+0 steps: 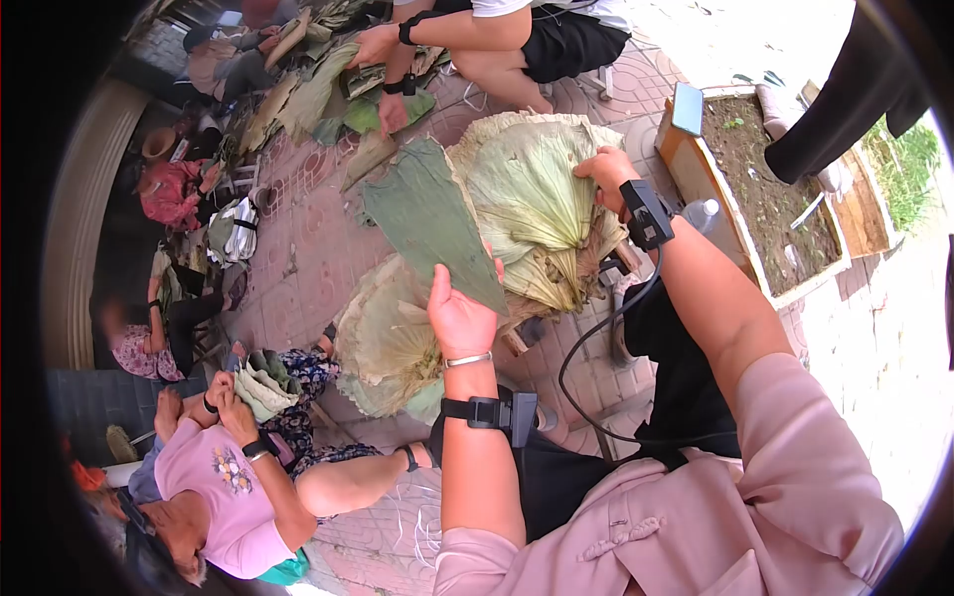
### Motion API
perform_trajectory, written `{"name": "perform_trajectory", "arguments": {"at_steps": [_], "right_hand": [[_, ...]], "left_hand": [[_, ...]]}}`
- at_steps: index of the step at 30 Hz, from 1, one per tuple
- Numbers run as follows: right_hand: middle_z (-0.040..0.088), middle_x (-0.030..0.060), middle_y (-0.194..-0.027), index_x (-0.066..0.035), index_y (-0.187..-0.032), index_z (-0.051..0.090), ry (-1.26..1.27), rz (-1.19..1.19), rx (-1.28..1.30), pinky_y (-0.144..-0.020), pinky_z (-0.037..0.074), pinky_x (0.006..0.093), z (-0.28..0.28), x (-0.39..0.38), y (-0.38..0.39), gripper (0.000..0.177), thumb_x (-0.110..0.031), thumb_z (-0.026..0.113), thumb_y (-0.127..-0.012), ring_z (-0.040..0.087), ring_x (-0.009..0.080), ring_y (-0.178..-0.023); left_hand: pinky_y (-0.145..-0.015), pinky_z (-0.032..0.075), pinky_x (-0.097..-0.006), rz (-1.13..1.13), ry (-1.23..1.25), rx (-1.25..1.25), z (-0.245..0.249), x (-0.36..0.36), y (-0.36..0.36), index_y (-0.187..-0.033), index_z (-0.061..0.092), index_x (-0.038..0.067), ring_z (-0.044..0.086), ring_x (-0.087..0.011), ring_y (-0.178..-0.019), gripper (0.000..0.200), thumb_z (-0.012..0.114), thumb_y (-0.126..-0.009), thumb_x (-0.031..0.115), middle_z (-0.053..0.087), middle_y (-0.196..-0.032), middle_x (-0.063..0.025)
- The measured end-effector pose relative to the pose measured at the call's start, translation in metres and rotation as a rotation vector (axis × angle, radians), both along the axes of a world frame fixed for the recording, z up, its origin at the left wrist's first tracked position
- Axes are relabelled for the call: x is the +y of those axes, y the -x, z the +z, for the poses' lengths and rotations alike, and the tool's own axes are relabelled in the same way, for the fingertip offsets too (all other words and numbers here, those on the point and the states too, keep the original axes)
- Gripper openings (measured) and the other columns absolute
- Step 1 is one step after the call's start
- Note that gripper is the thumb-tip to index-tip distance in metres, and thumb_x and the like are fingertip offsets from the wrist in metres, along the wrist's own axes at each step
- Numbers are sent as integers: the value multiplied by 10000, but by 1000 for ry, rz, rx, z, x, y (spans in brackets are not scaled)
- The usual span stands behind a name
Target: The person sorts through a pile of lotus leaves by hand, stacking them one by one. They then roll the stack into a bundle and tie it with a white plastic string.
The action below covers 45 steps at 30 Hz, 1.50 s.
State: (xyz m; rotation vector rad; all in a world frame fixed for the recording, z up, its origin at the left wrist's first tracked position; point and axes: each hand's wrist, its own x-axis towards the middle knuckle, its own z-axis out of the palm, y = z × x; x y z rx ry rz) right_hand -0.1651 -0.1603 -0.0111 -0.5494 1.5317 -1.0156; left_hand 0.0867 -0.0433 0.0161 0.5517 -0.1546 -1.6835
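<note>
My left hand [462, 318] is closed around the lower end of a folded grey-green dried lotus leaf [422, 214], thumb on the near side. This leaf slants up and away to the left, overlapping a paler pile. My right hand [608, 181] pinches the right edge of a large pale-green dried lotus leaf [522, 184], the top one of a layered stack with ragged tan edges. Its ribs gather toward a brownish bottom end. Below and left of my left hand, another stack of pale dried leaves [383, 338] lies spread out.
A soil-filled planter box [765, 189] stands at the right, with a plastic bottle [701, 214] beside it. One person [497, 40] handles leaves at the top; another in a pink shirt [234, 467] holds a leaf bundle [266, 385] lower left. A cable [566, 363] hangs from my right wrist.
</note>
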Motion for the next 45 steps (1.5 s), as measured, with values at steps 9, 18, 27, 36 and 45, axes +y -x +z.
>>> {"name": "perform_trajectory", "arguments": {"at_steps": [9, 18, 27, 36, 45], "right_hand": [[573, 120, -829, -12, -1000, 544, 220, 67, 153, -539, 456, 379, -67, -11, 39, 328, -14, 670, -696, 572, 241, -729], [554, 75, -856, -40, -988, 538, -47, -84, -360, -588, 462, 341, -24, -9, 37, 237, -64, 595, -759, 548, 204, -704], [569, 69, -891, -65, -984, 531, 173, -159, -484, -693, 487, 371, -16, -6, 47, 220, -16, 545, -770, 582, 207, -784], [552, 74, -952, -66, -1137, 452, 220, -353, -458, -657, 487, 369, -23, -13, 55, 405, 49, 531, -757, 558, 197, -784], [602, 93, -833, -61, -1006, 594, 205, -402, 276, -690, 474, 372, -32, -23, 60, 285, 1, 528, -735, 583, 224, -787]], "left_hand": [[-897, 396, -467, 68, -204, -284, -25, -4, -13, -1261, 422, 60, 499, -335, -1099, 416, 371, -941, 319, 512, -1212, -120], [-868, 401, -464, 99, -166, -351, -28, -5, -11, -1260, 422, 73, 521, -318, -1065, 402, 371, -942, 313, 521, -1210, -103], [-855, 412, -460, 72, -168, -303, -22, -4, -13, -1263, 419, 73, 523, -312, -1065, 398, 361, -946, 307, 524, -1207, -101], [-865, 412, -458, 77, -160, -318, -26, -4, -14, -1260, 425, 72, 525, -306, -1064, 398, 360, -946, 307, 527, -1205, -96], [-876, 400, -444, 69, -185, -328, -24, -3, -14, -1251, 441, 88, 525, -284, -1063, 391, 355, -947, 318, 539, -1192, -80]]}}
